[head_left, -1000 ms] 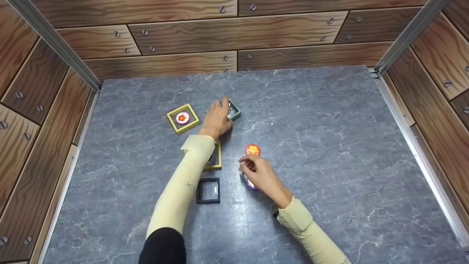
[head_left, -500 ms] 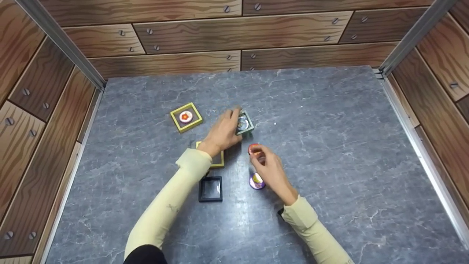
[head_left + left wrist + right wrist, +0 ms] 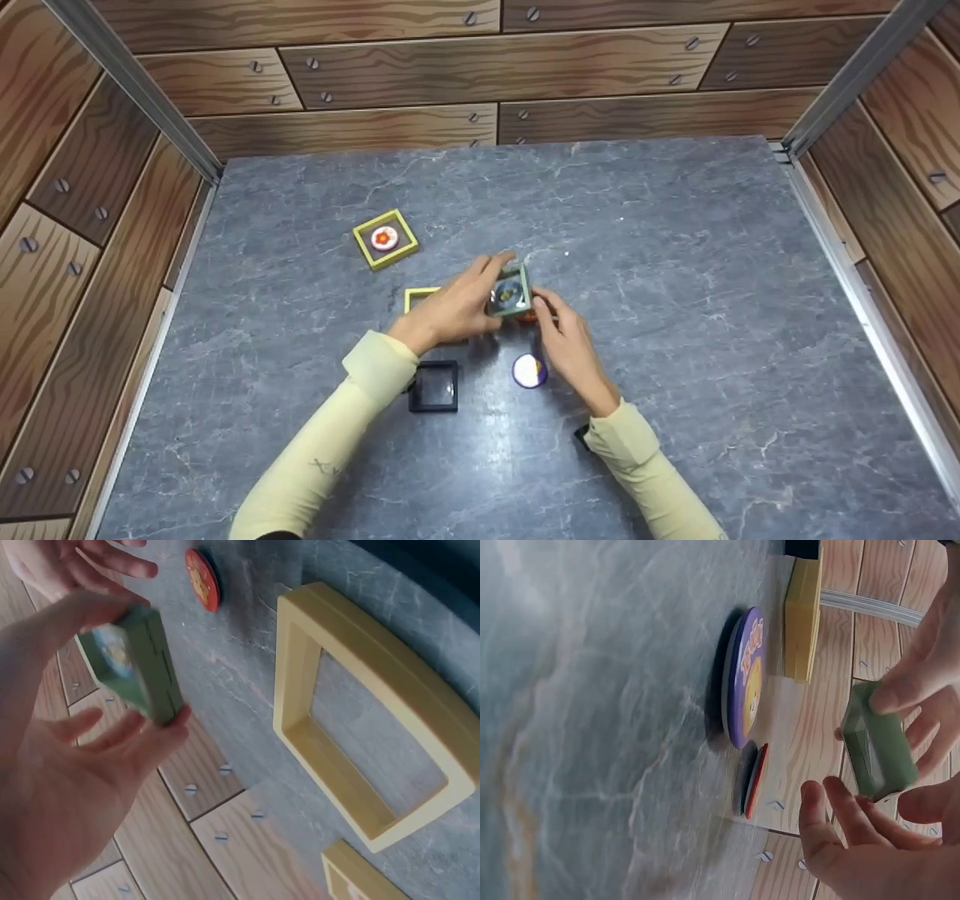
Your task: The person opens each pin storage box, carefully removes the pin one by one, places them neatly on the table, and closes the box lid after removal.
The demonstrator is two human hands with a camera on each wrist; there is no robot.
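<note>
My left hand pinches a small green frame between thumb and fingers, raised above the table. A round bluish badge shows inside its clear middle. My right hand is at the frame's right edge, its fingers loosely extended; in the right wrist view its fingertips lie close by the green frame. Below the frame, a red round badge lies on the table, mostly covered in the head view. Nearer me lies a purple-rimmed badge, with glare on it from above.
Under my left forearm's side sits a yellow frame, partly hidden, with a black frame nearer me. Another yellow frame, holding a white badge with a red flower, lies farther back left. Wood-patterned walls enclose the table.
My left hand has lifted the green frame from the back and brought it toward me and right. My right hand has moved slightly right, away from the badges, to the frame's edge.
</note>
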